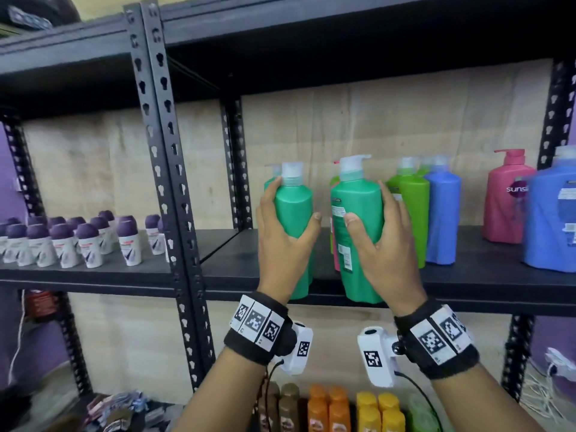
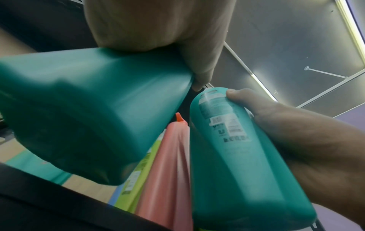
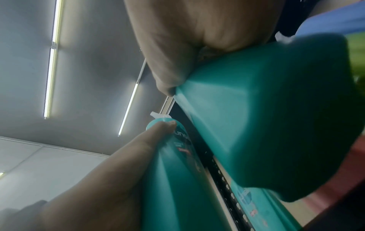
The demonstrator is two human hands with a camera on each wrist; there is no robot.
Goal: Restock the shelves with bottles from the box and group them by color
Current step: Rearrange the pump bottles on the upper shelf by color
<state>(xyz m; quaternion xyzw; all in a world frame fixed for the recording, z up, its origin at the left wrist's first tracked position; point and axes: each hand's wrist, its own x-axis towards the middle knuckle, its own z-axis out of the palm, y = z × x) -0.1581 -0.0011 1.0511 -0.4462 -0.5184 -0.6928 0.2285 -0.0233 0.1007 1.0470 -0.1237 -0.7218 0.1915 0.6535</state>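
My left hand (image 1: 282, 241) grips a teal-green pump bottle (image 1: 294, 213) at the front edge of the black shelf (image 1: 467, 285). A second teal-green pump bottle (image 1: 358, 219), its label facing left, is gripped by my right hand (image 1: 381, 244). Both bottles are upright, a small gap apart. In the left wrist view my left hand's bottle (image 2: 88, 112) fills the left, the right hand's bottle (image 2: 237, 156) stands beside it, and a pink bottle (image 2: 169, 171) shows between them. In the right wrist view the right hand's bottle (image 3: 266, 117) is close and the left hand's bottle (image 3: 173, 179) is lower.
Behind on the same shelf stand lime-green bottles (image 1: 411, 207), a blue bottle (image 1: 442, 213), a pink pump bottle (image 1: 508, 201) and a large blue bottle (image 1: 551, 213). Purple-capped roll-ons (image 1: 78, 241) fill the left shelf. Brown, orange and yellow bottles (image 1: 330, 410) stand below.
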